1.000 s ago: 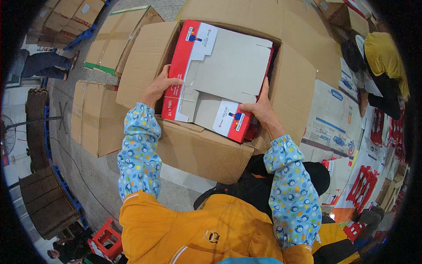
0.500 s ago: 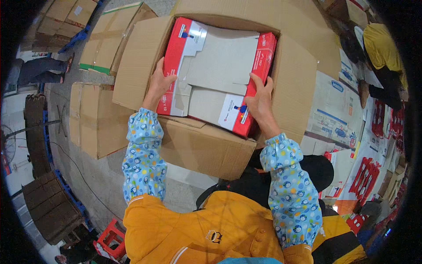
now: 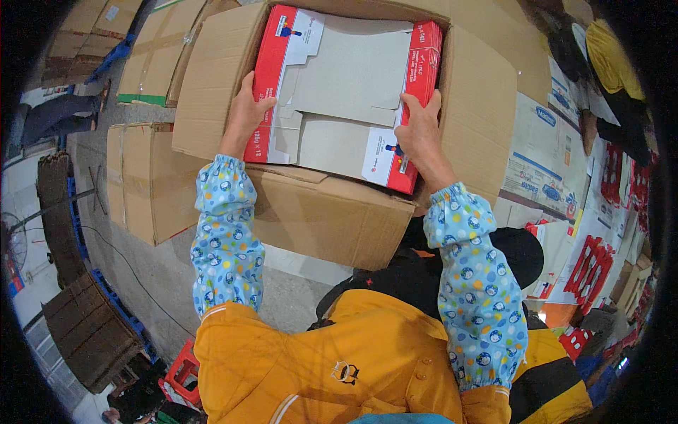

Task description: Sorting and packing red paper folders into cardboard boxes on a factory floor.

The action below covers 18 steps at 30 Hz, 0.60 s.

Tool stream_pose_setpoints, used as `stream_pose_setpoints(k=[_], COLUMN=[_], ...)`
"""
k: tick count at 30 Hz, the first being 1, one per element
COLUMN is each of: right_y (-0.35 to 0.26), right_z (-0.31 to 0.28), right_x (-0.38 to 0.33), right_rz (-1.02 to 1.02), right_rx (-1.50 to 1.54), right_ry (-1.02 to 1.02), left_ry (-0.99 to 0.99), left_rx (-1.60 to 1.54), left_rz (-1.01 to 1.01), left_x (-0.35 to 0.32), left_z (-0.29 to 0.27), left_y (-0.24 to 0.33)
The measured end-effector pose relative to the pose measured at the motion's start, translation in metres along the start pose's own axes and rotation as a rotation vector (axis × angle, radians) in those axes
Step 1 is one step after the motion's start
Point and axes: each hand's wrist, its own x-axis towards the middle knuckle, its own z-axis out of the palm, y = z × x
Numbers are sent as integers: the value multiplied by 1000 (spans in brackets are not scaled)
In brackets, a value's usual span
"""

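Head cam: open ctn (image 3: 325, 215), red/grey pkg stack (image 3: 349, 78) inside; both hands (image 3: 244, 119) gripping stack.

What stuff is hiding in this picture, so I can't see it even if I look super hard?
In the head view:
- Inside bottom of the open cardboard carton: hidden under the red-and-white cardboard stack.
- How many pieces that stack has: the top one covers those below.
- Far end of the green-edged carton: cut off by the upper edge.
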Motion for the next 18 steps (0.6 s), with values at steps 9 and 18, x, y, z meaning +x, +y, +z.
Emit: stream_pose_setpoints(k=[9,18], right_y=[5,1], right_z=[9,15], right_x=[-18,-59], right_rz=[-148,-543], right_rx=[-299,-672], right_ry=[110,-374], left_ry=[114,-220], left_rx=[750,933], left_rz=[236,302], left_x=[-30,-17], left_z=[27,41], left_y=[22,38])
